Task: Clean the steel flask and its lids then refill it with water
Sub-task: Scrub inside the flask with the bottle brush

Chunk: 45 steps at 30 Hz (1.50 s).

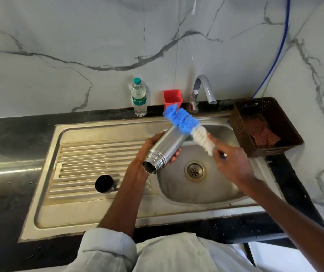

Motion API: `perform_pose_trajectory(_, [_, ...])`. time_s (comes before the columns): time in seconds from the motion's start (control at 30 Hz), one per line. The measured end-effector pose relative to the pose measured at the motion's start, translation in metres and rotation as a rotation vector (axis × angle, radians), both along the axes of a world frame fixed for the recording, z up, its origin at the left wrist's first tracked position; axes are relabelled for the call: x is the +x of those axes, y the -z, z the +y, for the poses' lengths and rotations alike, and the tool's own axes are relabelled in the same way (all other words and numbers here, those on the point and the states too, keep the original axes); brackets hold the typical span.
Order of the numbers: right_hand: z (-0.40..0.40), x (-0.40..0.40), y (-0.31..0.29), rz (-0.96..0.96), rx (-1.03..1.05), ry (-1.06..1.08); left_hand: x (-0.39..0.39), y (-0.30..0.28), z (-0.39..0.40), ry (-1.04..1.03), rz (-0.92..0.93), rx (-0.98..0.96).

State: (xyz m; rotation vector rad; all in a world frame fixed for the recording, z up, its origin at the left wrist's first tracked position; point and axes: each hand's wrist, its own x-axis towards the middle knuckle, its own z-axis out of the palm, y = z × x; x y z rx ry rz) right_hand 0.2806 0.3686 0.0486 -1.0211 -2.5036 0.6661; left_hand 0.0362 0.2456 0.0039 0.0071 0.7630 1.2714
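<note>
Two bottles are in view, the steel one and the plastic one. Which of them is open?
The steel flask in the left hand: its threaded mouth is bare. The plastic water bottle by the wall has its green cap on.

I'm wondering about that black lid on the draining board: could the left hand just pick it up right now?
Probably not straight away. The lid lies uncovered with nothing over it, close to the left forearm, but the left hand is wrapped round the flask, so it would need to set that down first.
</note>
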Motion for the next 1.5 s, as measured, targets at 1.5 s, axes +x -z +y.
perform_pose_trajectory(1.5, [-0.086,-0.008,-0.030,0.044,-0.216,-0.077,-0.004,-0.007,0.007,-0.538,-0.075,0.054])
